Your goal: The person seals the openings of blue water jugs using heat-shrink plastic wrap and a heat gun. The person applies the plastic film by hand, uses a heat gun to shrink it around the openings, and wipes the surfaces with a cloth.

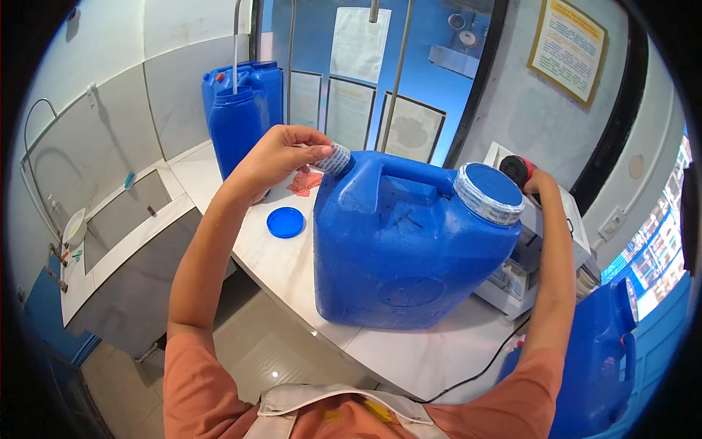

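A large blue plastic jerrycan stands on the counter before me. Its wide cap has a printed plastic seal band around the rim. At the jerrycan's left corner, the fingers of my left hand pinch a printed plastic seal sleeve around the small spout. My right hand is closed on a red and black heat gun or similar tool, just beyond the wide cap; its far part is hidden. A loose blue cap lies left of the jerrycan, near a crumpled pinkish cloth.
Behind my left hand, an uncapped blue jerrycan stands under a filling pipe, with others beside it. A white rack is at the right. More blue containers stand at lower right. A black cord crosses the counter. A sink is at left.
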`<state>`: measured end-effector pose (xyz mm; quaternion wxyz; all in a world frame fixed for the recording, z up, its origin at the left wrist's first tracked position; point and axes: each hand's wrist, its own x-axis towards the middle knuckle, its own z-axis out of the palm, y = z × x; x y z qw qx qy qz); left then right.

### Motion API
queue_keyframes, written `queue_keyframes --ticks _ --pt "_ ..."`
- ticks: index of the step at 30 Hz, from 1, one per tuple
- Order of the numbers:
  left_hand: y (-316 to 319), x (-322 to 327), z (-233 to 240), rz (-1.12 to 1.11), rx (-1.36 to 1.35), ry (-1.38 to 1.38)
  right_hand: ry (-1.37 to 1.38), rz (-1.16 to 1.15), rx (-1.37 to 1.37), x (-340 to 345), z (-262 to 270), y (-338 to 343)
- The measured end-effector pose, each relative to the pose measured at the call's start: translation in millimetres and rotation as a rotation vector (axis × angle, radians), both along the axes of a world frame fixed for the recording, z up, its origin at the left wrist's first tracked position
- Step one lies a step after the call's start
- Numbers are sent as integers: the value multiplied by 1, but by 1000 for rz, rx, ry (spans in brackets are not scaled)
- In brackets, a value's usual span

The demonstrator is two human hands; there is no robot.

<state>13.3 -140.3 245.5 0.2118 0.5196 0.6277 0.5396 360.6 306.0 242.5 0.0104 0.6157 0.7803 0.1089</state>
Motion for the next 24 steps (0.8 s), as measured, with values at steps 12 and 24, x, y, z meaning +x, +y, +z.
queue_keyframes --ticks 12,24 --pt "12 -7 8 -80 25 353 598 104 329 22 47 -89" --pt "26 -27 3 -363 10 442 1477 298 74 73 126 -363"
